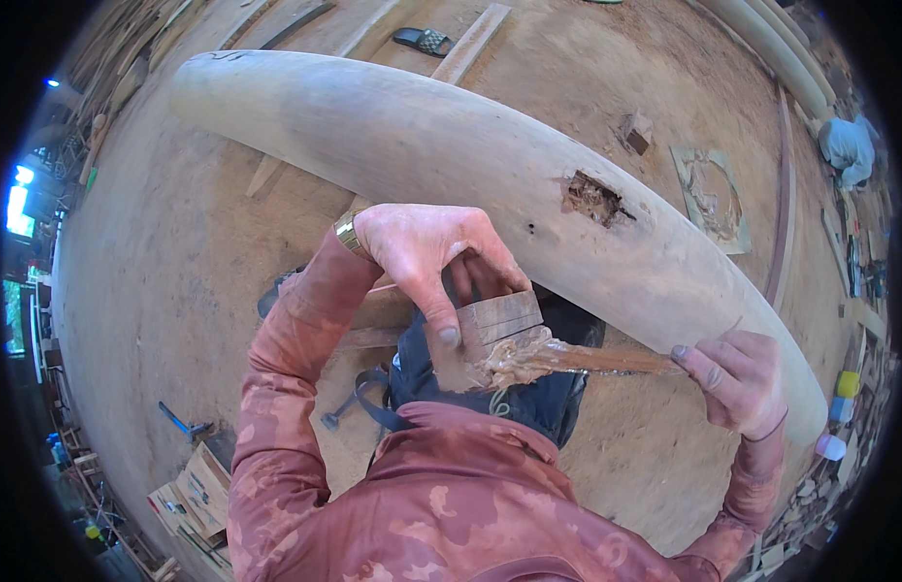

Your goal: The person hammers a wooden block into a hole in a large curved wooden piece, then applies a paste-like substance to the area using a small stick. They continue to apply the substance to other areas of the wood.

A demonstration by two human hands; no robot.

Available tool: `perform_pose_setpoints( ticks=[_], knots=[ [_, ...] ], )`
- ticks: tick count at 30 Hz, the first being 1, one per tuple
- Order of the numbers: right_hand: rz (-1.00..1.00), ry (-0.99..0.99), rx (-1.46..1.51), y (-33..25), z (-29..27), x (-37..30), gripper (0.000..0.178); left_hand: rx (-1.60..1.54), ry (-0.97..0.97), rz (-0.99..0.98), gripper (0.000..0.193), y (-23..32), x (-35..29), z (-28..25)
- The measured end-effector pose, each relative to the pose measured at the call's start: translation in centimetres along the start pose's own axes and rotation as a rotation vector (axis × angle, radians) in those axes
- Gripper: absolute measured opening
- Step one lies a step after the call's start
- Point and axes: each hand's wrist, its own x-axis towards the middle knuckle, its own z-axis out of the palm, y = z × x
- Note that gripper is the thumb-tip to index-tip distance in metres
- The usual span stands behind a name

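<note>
Wooden block (502,315) sits just in front of your body, pinched between the thumb and fingers of your left hand (426,252), as your right hand (747,383) pinches a stick (611,359) whose far end meets tan paste (517,359) on the block, beside a long pale timber (393,126).

shirt (451,514): reddish-pink camouflage, collared, long-sleeved | left wristband (346,234): gold-toned | legwear (559,393): dark, probably trousers, partly hidden
</note>
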Motion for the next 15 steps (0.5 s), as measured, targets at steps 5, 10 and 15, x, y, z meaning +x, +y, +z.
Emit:
perform_pose_setpoints(
  ticks=[5, 10, 15],
  knots=[
    [-0.029, -0.005, -0.032, -0.4, 0.0, -0.1, 0.056, -0.003, 0.054, 0.010, 0.089, -1.2, -0.3, 0.1],
    [0.026, -0.043, 0.095, 0.8, -0.8, -1.8, 0.044, -0.101, 0.325, 0.249, 0.083, -3.9, -0.9, -0.3],
    [0.542, 0.488, 0.487, -0.3, 3.2, -3.4, 0.034, -0.769, 0.593, 0.793, 0.070, -8.8, 1.6, 1.3]
  ],
)
